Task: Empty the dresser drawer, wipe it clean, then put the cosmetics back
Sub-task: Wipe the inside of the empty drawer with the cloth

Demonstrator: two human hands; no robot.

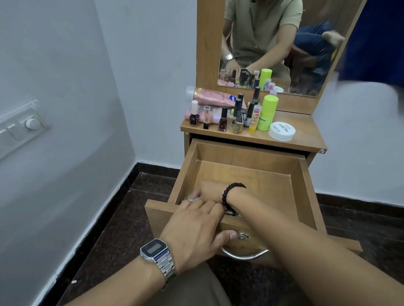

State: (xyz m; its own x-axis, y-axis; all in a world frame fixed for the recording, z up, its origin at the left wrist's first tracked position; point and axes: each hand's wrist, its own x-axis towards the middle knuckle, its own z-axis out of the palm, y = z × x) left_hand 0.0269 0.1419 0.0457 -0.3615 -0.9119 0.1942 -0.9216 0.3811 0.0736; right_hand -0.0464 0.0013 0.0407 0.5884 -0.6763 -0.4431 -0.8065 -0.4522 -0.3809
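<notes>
The wooden dresser drawer (304, 188) is pulled out, and its bare floor shows at the back. My left hand (195, 232) grips the drawer's front panel, fingers over the top edge and thumb beside the keyhole. My right hand (207, 189) reaches down into the drawer's front left corner and presses on something pale (192, 198) that is mostly hidden and blurred. The cosmetics stand on the dresser top (304, 138): nail polish bottles (223, 120), a lime green stick (267, 113), a white jar (282, 131) and a pink tube (214, 96) lying on its side.
A mirror (273, 38) rises behind the dresser top. White walls close in on the left and behind, with a switch and socket panel (6, 134) on the left wall. A blue curtain (394, 41) hangs at upper right. A metal handle (245, 254) curves below the drawer front.
</notes>
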